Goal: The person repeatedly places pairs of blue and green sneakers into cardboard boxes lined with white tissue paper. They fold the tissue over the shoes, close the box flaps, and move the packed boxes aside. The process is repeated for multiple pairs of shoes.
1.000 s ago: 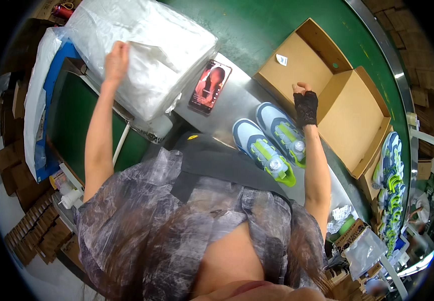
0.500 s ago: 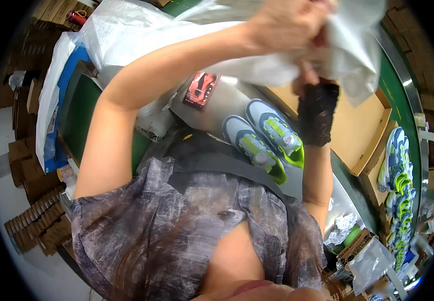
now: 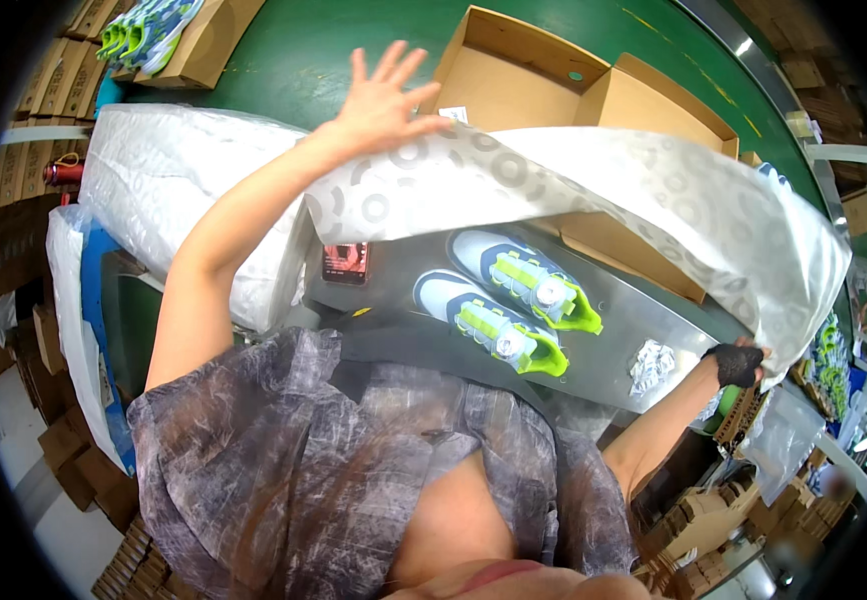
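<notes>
A white wrapping-paper sheet (image 3: 603, 180) with pale grey patterns stretches across the work surface. At its right end, my right hand (image 3: 741, 362), in a black fingerless glove, grips the edge. My left hand (image 3: 388, 100) is open with fingers spread, at the sheet's upper left edge. Below the sheet lie two sneakers side by side, a farther shoe (image 3: 523, 275) and a nearer shoe (image 3: 488, 322), in light blue, navy and lime green with round dials. Behind, the sheet partly covers an open brown cardboard shoebox (image 3: 528, 65).
A phone (image 3: 346, 263) lies left of the shoes. Crumpled paper (image 3: 650, 366) sits near my right hand. A plastic-wrapped white stack (image 3: 193, 190) stands at left. More sneakers (image 3: 148, 35) are at far left, others (image 3: 830, 370) at right. The green belt (image 3: 353, 30) runs behind.
My hands have moved apart, the left to the far left and the right down to the near right. The bunched sheet is now spread out, and my left hand has opened.
</notes>
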Available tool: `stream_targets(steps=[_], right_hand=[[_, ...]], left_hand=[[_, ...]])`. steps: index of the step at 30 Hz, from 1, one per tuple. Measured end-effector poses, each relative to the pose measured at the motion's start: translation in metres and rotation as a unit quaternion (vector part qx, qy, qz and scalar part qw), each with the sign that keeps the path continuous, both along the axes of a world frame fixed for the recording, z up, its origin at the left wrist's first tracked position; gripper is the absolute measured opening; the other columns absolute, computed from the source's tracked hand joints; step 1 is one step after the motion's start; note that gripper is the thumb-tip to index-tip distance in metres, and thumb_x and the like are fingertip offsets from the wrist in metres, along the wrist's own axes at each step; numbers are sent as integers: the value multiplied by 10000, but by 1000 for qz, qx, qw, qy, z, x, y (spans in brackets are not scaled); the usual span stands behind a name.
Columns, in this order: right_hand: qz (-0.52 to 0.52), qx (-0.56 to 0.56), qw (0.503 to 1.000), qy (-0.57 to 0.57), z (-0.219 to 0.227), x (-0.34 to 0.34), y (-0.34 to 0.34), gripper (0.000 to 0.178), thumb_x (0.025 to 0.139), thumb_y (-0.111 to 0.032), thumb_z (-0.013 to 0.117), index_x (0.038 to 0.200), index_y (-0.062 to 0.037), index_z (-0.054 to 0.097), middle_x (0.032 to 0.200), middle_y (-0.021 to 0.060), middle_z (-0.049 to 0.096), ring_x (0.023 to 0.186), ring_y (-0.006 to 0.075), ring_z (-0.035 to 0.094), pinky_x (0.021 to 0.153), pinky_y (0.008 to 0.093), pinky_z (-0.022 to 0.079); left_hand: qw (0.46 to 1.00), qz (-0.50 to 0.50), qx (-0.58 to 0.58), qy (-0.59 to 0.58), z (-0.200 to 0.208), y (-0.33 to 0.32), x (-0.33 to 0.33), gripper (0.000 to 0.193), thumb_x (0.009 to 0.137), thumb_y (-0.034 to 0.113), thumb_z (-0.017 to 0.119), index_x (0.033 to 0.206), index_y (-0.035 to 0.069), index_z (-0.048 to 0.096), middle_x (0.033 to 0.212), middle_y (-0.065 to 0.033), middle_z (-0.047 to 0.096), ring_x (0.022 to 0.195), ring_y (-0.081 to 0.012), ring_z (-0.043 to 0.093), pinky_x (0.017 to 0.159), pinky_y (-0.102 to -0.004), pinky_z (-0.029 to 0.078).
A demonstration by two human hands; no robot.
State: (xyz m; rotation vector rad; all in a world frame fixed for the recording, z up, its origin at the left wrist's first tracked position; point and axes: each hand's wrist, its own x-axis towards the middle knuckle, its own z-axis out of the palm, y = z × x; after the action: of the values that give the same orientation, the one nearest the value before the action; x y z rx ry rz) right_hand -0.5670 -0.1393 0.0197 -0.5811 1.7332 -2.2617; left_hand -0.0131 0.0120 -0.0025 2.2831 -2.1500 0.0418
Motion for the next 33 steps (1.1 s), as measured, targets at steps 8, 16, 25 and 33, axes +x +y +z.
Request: stream_targets(steps=[8,16,25,33], right_hand=[[81,78,990,-87,-16,-31,27,299,849,-340,554,796,-54,482,689,42,446,603,148,414,510,269,346],[230,104,950,183,-9,-44,-3,369,794,-251,606,1050,-10,493,929,104,538,809,215,511,706,297,423],[295,135,930,-173,-54,-37,-41,212,818,-266,589,729,-87,516,535,-6,442,416,139,401,415,259,378],[64,182,968,-160,-127,-113,-40,260,799,-295,578,728,-46,552,617,23,483,520,149,441,473,263,380]], left_hand=[[959,-124,37,252,25,11,2,650,677,463,651,1237,184,477,1274,-162,404,1205,-315,351,981,-474,261],[965,-52,-217,138,41,-53,47,327,669,54,592,963,179,659,995,-60,629,957,-250,583,839,-385,448],[927,-177,-280,-174,49,18,62,234,702,82,572,926,34,619,981,-110,606,932,-258,551,839,-388,405],[993,30,-17,114,-45,21,72,365,788,529,528,1018,269,641,1375,-27,322,1322,-220,187,993,-614,121]])
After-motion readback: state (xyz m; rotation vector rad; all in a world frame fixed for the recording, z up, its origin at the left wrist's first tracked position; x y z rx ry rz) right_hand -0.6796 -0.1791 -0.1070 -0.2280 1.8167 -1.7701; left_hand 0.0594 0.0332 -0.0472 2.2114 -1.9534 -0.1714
